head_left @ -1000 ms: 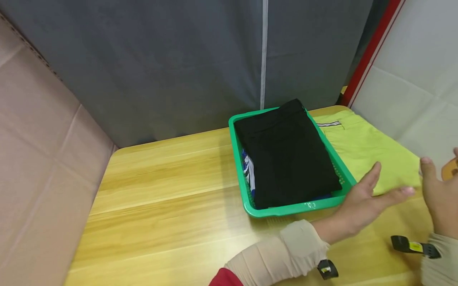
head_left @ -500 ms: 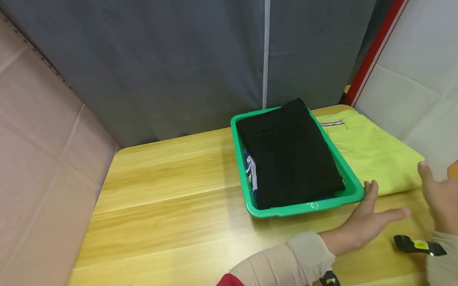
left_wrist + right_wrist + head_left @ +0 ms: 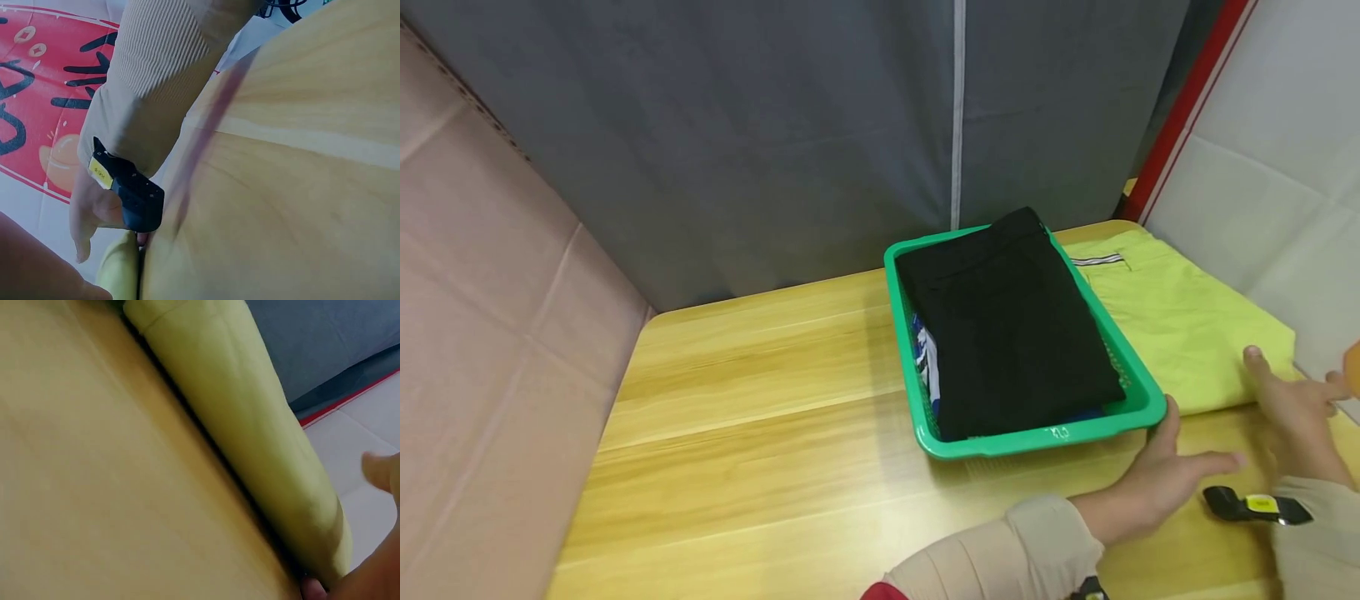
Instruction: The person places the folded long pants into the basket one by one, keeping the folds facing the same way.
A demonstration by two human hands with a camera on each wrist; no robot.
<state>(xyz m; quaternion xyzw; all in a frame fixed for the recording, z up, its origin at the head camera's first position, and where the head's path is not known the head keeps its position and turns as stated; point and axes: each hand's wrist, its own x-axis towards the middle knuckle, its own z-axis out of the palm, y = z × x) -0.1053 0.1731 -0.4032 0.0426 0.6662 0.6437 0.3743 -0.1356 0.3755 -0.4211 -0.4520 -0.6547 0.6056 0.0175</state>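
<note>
A folded lime-yellow garment with a striped tape lies flat to the right of a green basket. My left hand is at the basket's near right corner, thumb stretched out and fingers reaching toward the garment's near edge; its fingertips are partly hidden. My right hand is at the garment's near right corner, thumb raised above it. In the right wrist view, a fingertip shows at the low edge of the garment, where it meets the table. Neither hand visibly grips anything.
A folded black garment lies in the basket over a blue and white cloth. The wooden table is bounded by a grey curtain behind, a pinkish panel on the left and a white one on the right.
My right hand has moved left and slightly down to the garment's corner. My left hand has lowered a little and moved toward the garment's near edge. Basket and garments keep their places.
</note>
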